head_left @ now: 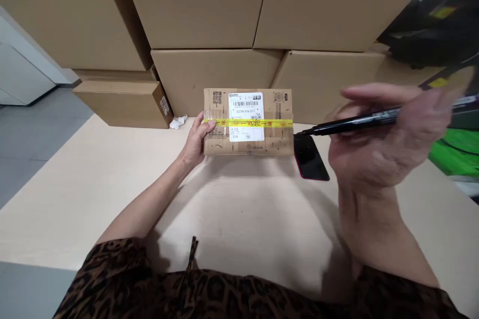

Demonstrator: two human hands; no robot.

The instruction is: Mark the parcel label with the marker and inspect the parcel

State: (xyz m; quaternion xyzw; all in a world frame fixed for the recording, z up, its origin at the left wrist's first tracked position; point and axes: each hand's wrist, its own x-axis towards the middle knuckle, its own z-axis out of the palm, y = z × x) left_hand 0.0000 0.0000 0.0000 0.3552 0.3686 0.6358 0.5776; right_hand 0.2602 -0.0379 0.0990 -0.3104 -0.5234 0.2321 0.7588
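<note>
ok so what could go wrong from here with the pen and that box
The left hand grips only one end of the small box, so it might tilt or slip. The black pen looks uncapped, and in the right hand its tip hangs near the box's free end and the phone, so a stray mark on either seems possible.
</note>
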